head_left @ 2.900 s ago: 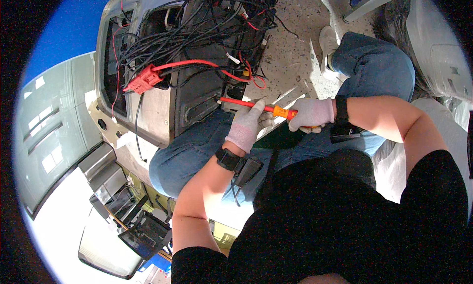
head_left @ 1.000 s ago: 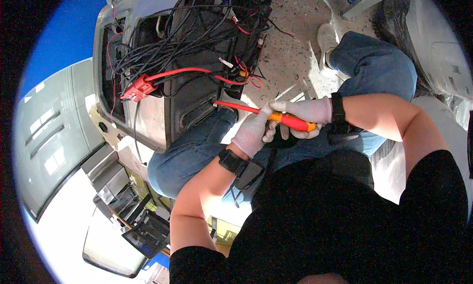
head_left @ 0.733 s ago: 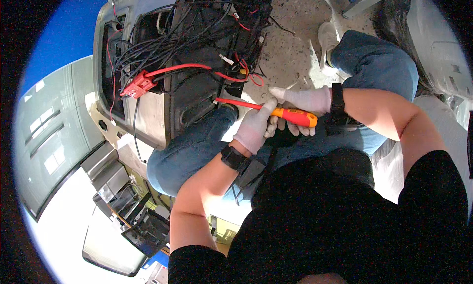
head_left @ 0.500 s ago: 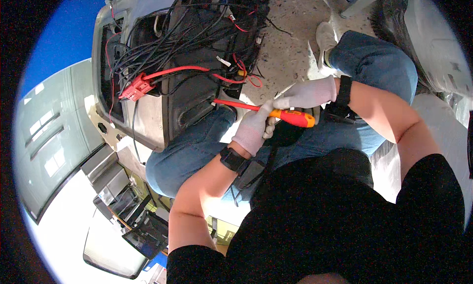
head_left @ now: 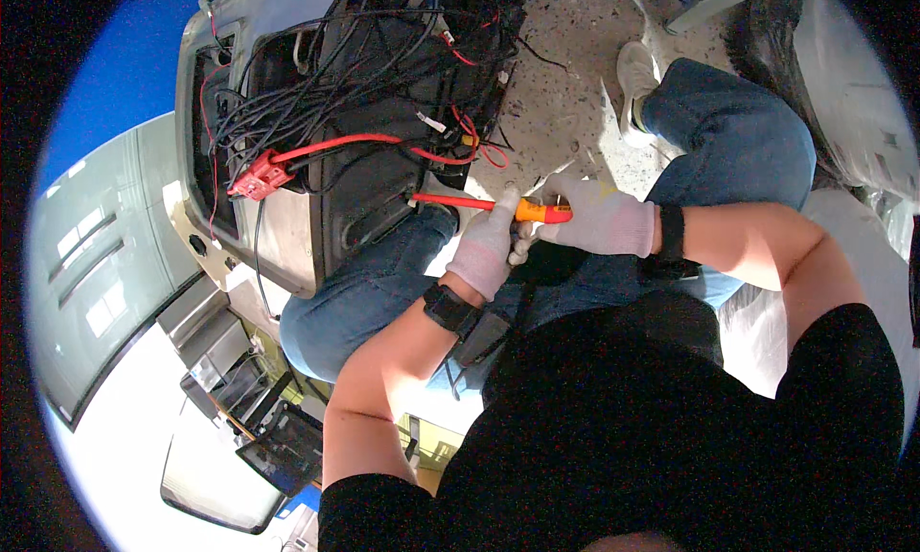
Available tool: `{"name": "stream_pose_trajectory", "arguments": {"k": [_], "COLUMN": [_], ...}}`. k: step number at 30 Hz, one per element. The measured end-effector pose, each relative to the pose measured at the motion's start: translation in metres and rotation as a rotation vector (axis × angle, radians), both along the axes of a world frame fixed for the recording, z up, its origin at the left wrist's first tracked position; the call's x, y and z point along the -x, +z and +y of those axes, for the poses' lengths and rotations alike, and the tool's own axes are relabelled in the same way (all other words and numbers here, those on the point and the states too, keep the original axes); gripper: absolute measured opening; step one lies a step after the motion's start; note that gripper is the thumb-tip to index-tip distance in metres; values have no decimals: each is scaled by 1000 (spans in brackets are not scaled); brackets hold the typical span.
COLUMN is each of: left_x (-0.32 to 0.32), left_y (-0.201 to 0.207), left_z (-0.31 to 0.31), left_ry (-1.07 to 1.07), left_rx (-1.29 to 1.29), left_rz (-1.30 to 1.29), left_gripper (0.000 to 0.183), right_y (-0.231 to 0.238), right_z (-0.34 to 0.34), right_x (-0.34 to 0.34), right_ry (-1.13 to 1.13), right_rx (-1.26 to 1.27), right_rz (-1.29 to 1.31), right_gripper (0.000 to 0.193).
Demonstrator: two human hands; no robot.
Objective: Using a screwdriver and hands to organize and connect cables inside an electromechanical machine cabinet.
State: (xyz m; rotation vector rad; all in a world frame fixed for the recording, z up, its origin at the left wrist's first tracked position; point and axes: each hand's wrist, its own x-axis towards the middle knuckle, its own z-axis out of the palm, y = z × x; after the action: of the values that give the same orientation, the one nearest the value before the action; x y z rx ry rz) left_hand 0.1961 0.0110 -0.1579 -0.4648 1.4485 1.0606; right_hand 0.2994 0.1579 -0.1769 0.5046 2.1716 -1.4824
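- Screwdriver [head_left: 529, 210] is held across in front of me, clasped by both gloved hands, its tip [head_left: 413, 200] out past my left fingers.
- My left hand [head_left: 487, 238] closes around the shaft [head_left: 450, 201] just ahead of the handle; my right hand [head_left: 604, 217] wraps the handle's rear, hiding its end.
- Beyond the grip, the tip meets or stops just short of the dark panel [head_left: 337, 228]; I cannot tell which. If I push forward carelessly, it could skid and scuff that surface.
- Farther out, the red cable [head_left: 335, 141] and black cables [head_left: 287, 102] could snag if I swing the shaft toward them.
- Fabric gloves may slip on the smooth handle under a hard twist.
- Should my left fingers slacken, the shaft could veer toward my left leg [head_left: 355, 288], near on my body's side.
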Motion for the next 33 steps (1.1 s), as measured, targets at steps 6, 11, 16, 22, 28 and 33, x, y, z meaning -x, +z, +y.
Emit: {"name": "stream_pose_trajectory", "arguments": {"k": [6, 11, 16, 22, 28, 33], "left_x": [3, 2, 0, 1, 0, 0], "left_y": [-1, 2, 1, -6, -6, -4], "left_z": [3, 1, -4, -7, -7, -5], "left_ry": [-54, -140, -130, -106, -91, -68], "left_rx": [15, 50, 57, 28, 39, 22], "left_rz": [20, 59, 44, 33, 21, 8], "left_gripper": [37, 38, 38, 36, 35, 35], "right_y": [0, 0, 1, -1, -5, -4], "right_z": [13, 11, 6, 2, 2, 4], "right_x": [10, 9, 7, 7, 6, 6], "right_ry": [-79, -148, -151, -108, -77, -120], "right_rx": [320, 543, 739, 612, 557, 585], "right_rz": [-154, -355, -509, -445, -407, -441], "right_gripper": [49, 55, 54, 54, 58, 60]}}
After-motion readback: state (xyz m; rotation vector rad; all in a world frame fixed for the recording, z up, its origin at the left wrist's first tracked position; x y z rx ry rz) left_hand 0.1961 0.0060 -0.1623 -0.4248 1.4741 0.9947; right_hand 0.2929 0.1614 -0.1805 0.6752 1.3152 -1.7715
